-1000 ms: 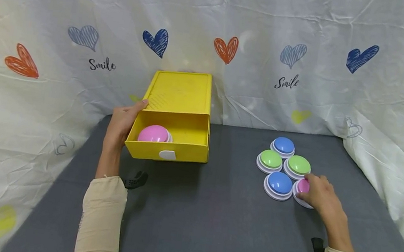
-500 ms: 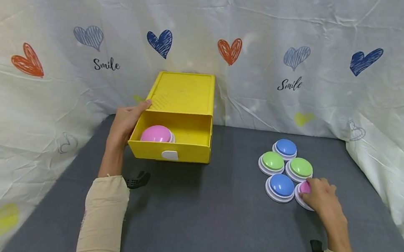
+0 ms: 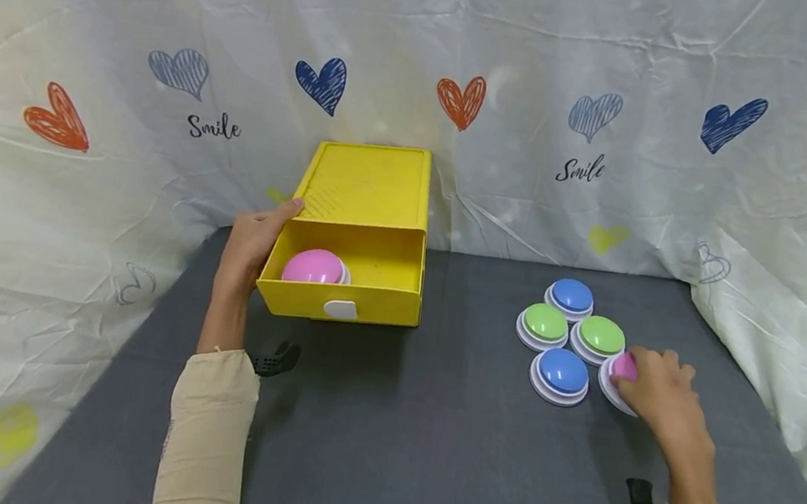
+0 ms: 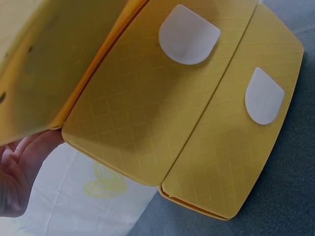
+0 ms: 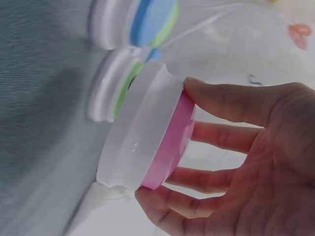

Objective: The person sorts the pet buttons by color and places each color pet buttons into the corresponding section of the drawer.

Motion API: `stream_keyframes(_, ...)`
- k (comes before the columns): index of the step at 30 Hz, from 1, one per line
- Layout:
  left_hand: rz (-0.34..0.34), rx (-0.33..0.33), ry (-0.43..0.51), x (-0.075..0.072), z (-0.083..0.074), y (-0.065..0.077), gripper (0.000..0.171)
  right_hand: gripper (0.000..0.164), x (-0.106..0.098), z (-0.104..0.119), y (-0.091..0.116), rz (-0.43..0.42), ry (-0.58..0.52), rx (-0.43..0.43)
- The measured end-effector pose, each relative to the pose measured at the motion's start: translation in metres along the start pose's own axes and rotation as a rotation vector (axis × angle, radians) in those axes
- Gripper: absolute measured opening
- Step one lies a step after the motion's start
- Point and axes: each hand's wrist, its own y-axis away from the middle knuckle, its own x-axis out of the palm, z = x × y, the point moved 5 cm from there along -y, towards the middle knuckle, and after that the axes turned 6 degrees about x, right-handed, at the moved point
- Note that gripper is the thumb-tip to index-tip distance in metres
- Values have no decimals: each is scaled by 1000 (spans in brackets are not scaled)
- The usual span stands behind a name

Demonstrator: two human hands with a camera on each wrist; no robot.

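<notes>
A yellow drawer box stands at the back with its top drawer pulled out. Inside that drawer, on its left, lies a pink push button with a white base. My left hand grips the box's left side, thumb at the top edge; the left wrist view shows white handles on lower drawers. My right hand holds another pink push button by its rim between thumb and fingers. This button is tilted, its white base raised from the cloth at least partly.
Beside the right hand, two blue push buttons and two green push buttons sit close together on the dark grey cloth. A white sheet printed with hearts hangs behind and along the sides.
My right hand has moved slightly right with the pink button, drawing it away from the near blue one and tilting it. The left hand stays on the drawer box.
</notes>
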Motion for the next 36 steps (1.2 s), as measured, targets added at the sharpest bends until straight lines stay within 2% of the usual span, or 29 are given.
stream_keyframes(14,-17,8,-17,1,1,-1,77,50,-37,38,26,-125,-17,-118)
stream_keyframes(20,-16,9,-28,1,1,-1,77,46,-45,53,33,-185,-46,-163)
stream_keyframes(28,-12,3,12,1,2,-1,77,46,-52,70,39,-202,-82,-171)
stream_keyframes(36,-13,17,-25,1,2,0,79,46,-60,83,40,-244,-101,-204)
